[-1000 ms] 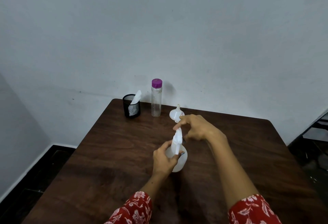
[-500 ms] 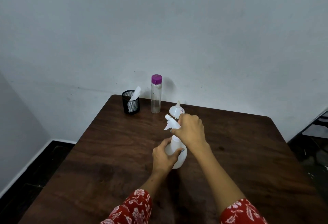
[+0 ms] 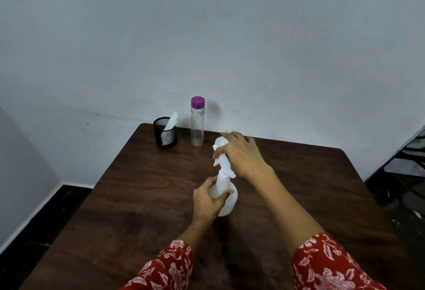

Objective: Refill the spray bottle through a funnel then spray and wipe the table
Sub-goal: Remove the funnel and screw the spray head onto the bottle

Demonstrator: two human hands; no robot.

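Observation:
A white spray bottle [image 3: 226,205] stands upright near the middle of the brown wooden table [image 3: 138,197]. My left hand [image 3: 205,200] wraps around its round body from the left. My right hand [image 3: 242,155] grips the white trigger head [image 3: 222,161] on the bottle's neck from the right, with the fingers stretched toward the wall. The white funnel lies behind my right hand and is almost wholly hidden. A clear bottle with a purple cap [image 3: 197,124] stands at the back of the table.
A black mesh cup [image 3: 165,133] holding a white cloth [image 3: 172,120] stands at the back left corner, beside the clear bottle. The wall runs just behind the table. Dark floor and a black frame [image 3: 409,151] lie to the right.
My right hand came onto the trigger head and has turned on it, its fingers now pointing toward the wall. My left hand has kept its hold on the bottle's body.

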